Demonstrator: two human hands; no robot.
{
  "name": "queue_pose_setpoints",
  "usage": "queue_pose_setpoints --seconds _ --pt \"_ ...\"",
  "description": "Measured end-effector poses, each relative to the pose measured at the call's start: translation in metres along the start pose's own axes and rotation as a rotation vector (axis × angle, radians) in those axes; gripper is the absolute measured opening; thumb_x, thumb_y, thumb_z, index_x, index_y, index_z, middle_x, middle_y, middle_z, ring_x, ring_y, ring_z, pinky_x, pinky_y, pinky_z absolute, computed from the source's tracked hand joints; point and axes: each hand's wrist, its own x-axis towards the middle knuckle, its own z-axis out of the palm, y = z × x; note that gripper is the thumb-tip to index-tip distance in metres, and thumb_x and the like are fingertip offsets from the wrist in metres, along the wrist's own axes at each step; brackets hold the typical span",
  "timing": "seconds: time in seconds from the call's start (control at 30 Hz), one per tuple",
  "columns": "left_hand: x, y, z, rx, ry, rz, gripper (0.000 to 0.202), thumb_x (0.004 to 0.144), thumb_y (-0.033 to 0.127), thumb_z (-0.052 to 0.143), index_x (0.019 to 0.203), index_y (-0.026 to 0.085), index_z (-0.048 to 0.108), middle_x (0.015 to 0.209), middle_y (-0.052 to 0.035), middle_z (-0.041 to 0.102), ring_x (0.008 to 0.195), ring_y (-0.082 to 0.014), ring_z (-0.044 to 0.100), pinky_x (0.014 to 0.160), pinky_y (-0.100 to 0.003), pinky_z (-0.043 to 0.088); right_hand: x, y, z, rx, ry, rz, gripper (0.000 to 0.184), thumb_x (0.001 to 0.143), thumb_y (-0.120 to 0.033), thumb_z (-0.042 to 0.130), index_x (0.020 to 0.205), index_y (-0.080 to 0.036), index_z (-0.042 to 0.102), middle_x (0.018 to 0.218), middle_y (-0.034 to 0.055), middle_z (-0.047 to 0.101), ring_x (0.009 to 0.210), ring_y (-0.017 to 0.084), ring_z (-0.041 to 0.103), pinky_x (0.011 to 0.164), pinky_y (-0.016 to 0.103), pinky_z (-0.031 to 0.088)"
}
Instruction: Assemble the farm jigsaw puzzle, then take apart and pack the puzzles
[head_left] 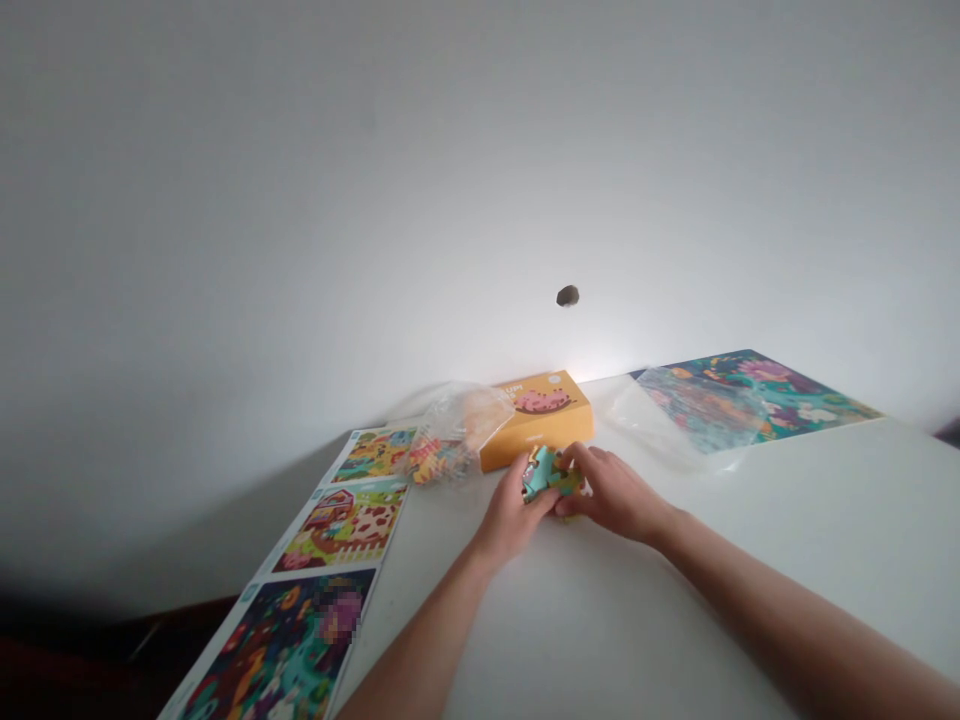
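Both my hands meet over the white table (750, 520) just in front of an orange puzzle box (541, 417). My left hand (510, 512) and my right hand (615, 492) pinch a small cluster of teal jigsaw pieces (546, 474) between their fingertips. The cluster is lifted slightly or resting at the table surface; I cannot tell which. A clear plastic bag with colourful loose pieces (450, 440) lies to the left of the box, close to my left hand.
A strip of picture cards (330, 545) runs along the table's left edge. At the back right lies an assembled colourful puzzle (757, 395), partly under a clear plastic sheet (660, 420). A white wall with a small dark hole (568, 295) rises behind.
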Motion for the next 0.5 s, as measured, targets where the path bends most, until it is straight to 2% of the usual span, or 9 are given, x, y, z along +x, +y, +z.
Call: queue_pose_setpoints --seconds 0.07,0.1,0.13,0.23,0.3,0.4,0.5 --pt "0.001 -0.001 0.000 0.054 0.034 0.021 0.034 0.078 0.024 0.069 0.109 0.018 0.058 0.099 -0.0070 0.068 0.089 -0.0210 0.063 0.080 -0.029 0.050 -0.006 0.004 -0.009 -0.119 -0.008 0.067 0.071 0.059 -0.054 0.080 0.113 -0.020 0.050 0.105 0.0114 0.062 0.096 0.029 0.058 0.078 0.035 0.041" --pt "0.001 -0.002 0.000 0.072 0.054 0.023 0.032 0.078 0.024 0.068 0.108 0.018 0.059 0.099 -0.0069 0.068 0.088 -0.0209 0.064 0.080 -0.030 0.050 -0.010 0.008 -0.014 -0.193 -0.049 0.116 0.081 0.049 -0.057 0.083 0.112 -0.019 0.051 0.108 0.0133 0.060 0.100 0.033 0.057 0.079 0.037 0.041" --pt "0.002 -0.004 -0.001 0.086 0.070 0.022 0.031 0.078 0.024 0.068 0.107 0.018 0.059 0.098 -0.0068 0.068 0.087 -0.0209 0.064 0.080 -0.030 0.049 -0.013 0.014 -0.019 -0.263 -0.108 0.175 0.082 0.043 -0.058 0.085 0.109 -0.018 0.054 0.108 0.0145 0.059 0.100 0.035 0.057 0.077 0.038 0.041" --pt "0.003 -0.007 -0.001 0.107 0.099 0.022 0.029 0.077 0.024 0.068 0.104 0.017 0.059 0.096 -0.0062 0.068 0.086 -0.0203 0.063 0.079 -0.029 0.049 -0.019 0.028 -0.029 -0.351 -0.251 0.341 0.063 0.049 -0.054 0.082 0.094 -0.017 0.059 0.098 0.0133 0.061 0.089 0.032 0.060 0.068 0.034 0.040" --pt "0.003 -0.006 0.000 0.098 0.107 0.015 0.027 0.077 0.023 0.067 0.103 0.017 0.059 0.094 -0.0051 0.067 0.084 -0.0191 0.062 0.077 -0.027 0.049 -0.017 0.031 -0.031 -0.305 -0.272 0.368 0.055 0.053 -0.050 0.081 0.092 -0.018 0.058 0.093 0.0106 0.062 0.083 0.029 0.061 0.063 0.031 0.038" --pt "0.001 -0.004 0.000 0.101 0.124 -0.002 0.021 0.078 0.023 0.064 0.098 0.017 0.059 0.087 -0.0029 0.065 0.078 -0.0170 0.060 0.072 -0.025 0.048 -0.013 0.027 -0.028 -0.165 -0.271 0.298 0.056 0.052 -0.044 0.082 0.094 -0.019 0.055 0.092 0.0072 0.063 0.082 0.026 0.060 0.062 0.029 0.036" --pt "0.001 -0.004 -0.001 0.126 0.144 0.001 0.020 0.078 0.023 0.062 0.098 0.018 0.059 0.085 -0.0018 0.064 0.077 -0.0167 0.059 0.071 -0.024 0.047 -0.011 0.021 -0.023 -0.078 -0.258 0.200 0.056 0.053 -0.042 0.083 0.096 -0.021 0.054 0.097 0.0068 0.061 0.087 0.025 0.058 0.067 0.029 0.038"
